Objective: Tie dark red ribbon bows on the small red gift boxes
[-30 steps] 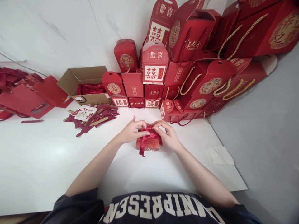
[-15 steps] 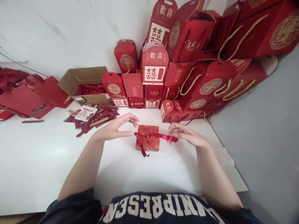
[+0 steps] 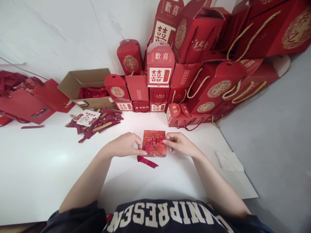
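A small red patterned gift box (image 3: pixel 153 134) lies on the white table in front of me. A dark red ribbon (image 3: pixel 148 162) is threaded through the slits in its top. My left hand (image 3: pixel 128 144) is at the box's left side, thumb and finger closed on the ribbon by the lower left corner; the tail hangs out below onto the table. At the right edge, my right hand (image 3: pixel 179 143) pinches the other part of the ribbon close to the slits. Its fingers hide that end. A twisted gold cord (image 3: pixel 159 156) shows at the box's near edge.
Stacked red gift boxes (image 3: pixel 160 68) with rope handles stand along the back and right. An open cardboard box (image 3: pixel 87 76) holds red ribbon. Before it lies a pile of dark red strips (image 3: pixel 107 121) with a white card (image 3: pixel 87 117). Red bags (image 3: pixel 29 100) lie far left.
Both hands have come inward to the box and closed on the ribbon. The ribbon part that stretched right is now drawn in at the right hand; the left tail has shifted lower.
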Demonstrator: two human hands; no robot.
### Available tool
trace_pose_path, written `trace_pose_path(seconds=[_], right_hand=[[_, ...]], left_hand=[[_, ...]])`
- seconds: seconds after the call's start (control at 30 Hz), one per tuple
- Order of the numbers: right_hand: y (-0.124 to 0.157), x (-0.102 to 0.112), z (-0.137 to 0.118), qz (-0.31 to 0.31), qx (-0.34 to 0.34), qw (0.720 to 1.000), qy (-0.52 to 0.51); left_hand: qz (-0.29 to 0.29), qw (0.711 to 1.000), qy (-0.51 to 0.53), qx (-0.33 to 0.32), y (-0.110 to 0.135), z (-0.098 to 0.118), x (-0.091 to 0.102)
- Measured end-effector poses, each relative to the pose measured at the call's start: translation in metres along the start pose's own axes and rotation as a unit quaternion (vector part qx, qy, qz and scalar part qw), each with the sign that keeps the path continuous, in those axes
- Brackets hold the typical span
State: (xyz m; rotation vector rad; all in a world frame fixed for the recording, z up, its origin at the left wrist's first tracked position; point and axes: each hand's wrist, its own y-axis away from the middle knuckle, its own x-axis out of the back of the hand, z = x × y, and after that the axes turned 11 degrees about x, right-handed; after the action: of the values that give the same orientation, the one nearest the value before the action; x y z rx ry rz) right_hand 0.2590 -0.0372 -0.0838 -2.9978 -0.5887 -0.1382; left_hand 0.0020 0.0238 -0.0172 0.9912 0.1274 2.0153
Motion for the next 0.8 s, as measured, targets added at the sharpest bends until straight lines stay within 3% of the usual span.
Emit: trace_pose_path(seconds=[0.13, 0.23, 0.3, 0.5, 0.6, 0.8], right_hand=[[-0.002, 0.002, 0.002, 0.000, 0.026, 0.999, 0.023], [-0.002, 0.002, 0.003, -0.006, 0.035, 0.999, 0.034], [-0.002, 0.003, 0.004, -0.009, 0.038, 0.999, 0.035], [0.000, 0.010, 0.001, -0.013, 0.045, 0.997, 0.068], [0.000, 0.012, 0.001, -0.014, 0.038, 0.997, 0.062], [0.000, 0.013, 0.005, -0.027, 0.034, 0.999, 0.025]], left_hand=[[-0.061, 0.993, 0.091, 0.047, -0.005, -0.007, 0.008], [-0.082, 0.971, 0.216, 0.067, -0.011, -0.016, 0.012], [-0.089, 0.962, 0.244, 0.080, -0.013, -0.021, 0.014], [-0.099, 0.981, 0.111, 0.128, -0.012, -0.025, 0.023], [-0.097, 0.984, 0.092, 0.115, -0.013, -0.026, 0.025], [-0.174, 0.978, 0.091, 0.069, -0.011, -0.037, 0.033]])
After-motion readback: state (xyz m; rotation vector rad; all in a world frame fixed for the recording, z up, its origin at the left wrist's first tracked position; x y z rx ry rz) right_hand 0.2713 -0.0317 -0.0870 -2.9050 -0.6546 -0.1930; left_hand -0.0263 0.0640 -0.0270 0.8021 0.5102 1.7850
